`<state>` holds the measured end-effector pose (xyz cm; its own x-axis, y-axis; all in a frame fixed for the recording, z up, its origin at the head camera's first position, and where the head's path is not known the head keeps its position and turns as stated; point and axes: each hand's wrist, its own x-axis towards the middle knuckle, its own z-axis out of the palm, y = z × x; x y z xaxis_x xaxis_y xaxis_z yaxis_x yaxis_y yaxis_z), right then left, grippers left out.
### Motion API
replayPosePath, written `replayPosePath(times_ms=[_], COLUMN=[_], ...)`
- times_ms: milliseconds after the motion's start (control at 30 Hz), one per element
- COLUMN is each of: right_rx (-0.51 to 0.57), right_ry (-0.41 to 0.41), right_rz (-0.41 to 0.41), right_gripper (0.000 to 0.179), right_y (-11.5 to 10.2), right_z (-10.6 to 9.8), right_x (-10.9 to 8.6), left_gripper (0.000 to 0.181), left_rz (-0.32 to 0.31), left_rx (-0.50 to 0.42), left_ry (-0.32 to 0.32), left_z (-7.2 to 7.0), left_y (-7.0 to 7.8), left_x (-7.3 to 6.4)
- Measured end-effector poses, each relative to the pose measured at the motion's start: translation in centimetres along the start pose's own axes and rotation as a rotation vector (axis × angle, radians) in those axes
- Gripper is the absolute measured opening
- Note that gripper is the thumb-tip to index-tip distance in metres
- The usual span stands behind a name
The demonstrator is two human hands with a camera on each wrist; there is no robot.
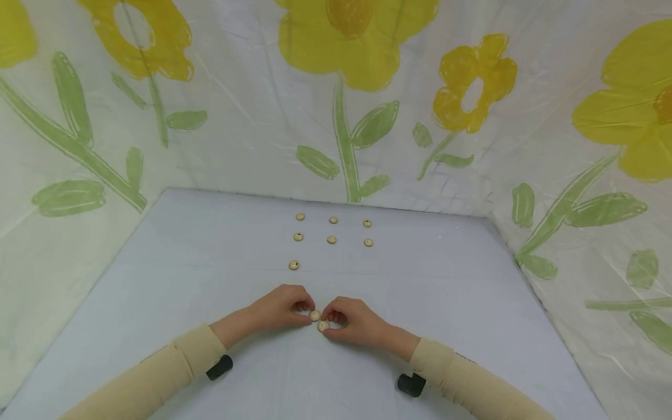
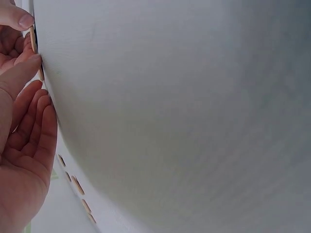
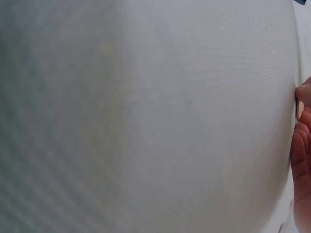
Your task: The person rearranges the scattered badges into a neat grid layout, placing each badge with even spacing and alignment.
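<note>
Close together near the front middle of the table, both hands work on small round wooden discs with dark marks. My left hand [image 1: 280, 307] pinches one disc [image 1: 315, 315] by its edge between thumb and forefinger. Just right of it and slightly nearer, a second disc [image 1: 323, 326] is pinched by my right hand [image 1: 357, 324]. Both discs lie at the table surface, nearly touching. The left wrist view shows the left hand [image 2: 31, 138] beside both discs, seen edge-on. In the right wrist view the right hand [image 3: 302, 155] holds its disc [image 3: 299, 109] at the frame's edge.
Farther back on the pale table [image 1: 446, 280], several similar discs lie in two rows, among them one disc [image 1: 332, 240] in the middle. A single disc [image 1: 294, 265] lies nearer, at left. A flower-painted sheet [image 1: 236, 146] rises behind the table and along both sides.
</note>
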<state>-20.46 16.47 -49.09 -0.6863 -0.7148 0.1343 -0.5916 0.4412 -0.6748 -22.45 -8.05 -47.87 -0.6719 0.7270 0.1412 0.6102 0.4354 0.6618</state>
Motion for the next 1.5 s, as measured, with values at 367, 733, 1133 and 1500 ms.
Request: replayPosePath(times_ms=[367, 733, 1133, 1500], right_rx=[0.003, 0.009, 0.019, 0.001], right_ry=[-0.005, -0.003, -0.006, -0.021], right_rz=[0.006, 0.0, 0.022, 0.036], right_gripper=[0.019, 0.019, 0.018, 0.018], right_y=[0.14, 0.13, -0.11, -0.38], right_z=[0.05, 0.11, -0.02, -0.23], right_x=[-0.02, -0.07, 0.02, 0.19], left_gripper=[0.013, 0.012, 0.01, 0.008], left_rz=[-0.034, -0.034, -0.05, -0.044], left_rx=[-0.001, 0.0, -0.001, -0.019], left_ry=[-0.01, -0.013, -0.021, -0.025], left_z=[0.25, 0.46, 0.28, 0.2], left_y=[0.27, 0.14, 0.33, 0.25], left_x=[0.2, 0.26, -0.02, -0.24])
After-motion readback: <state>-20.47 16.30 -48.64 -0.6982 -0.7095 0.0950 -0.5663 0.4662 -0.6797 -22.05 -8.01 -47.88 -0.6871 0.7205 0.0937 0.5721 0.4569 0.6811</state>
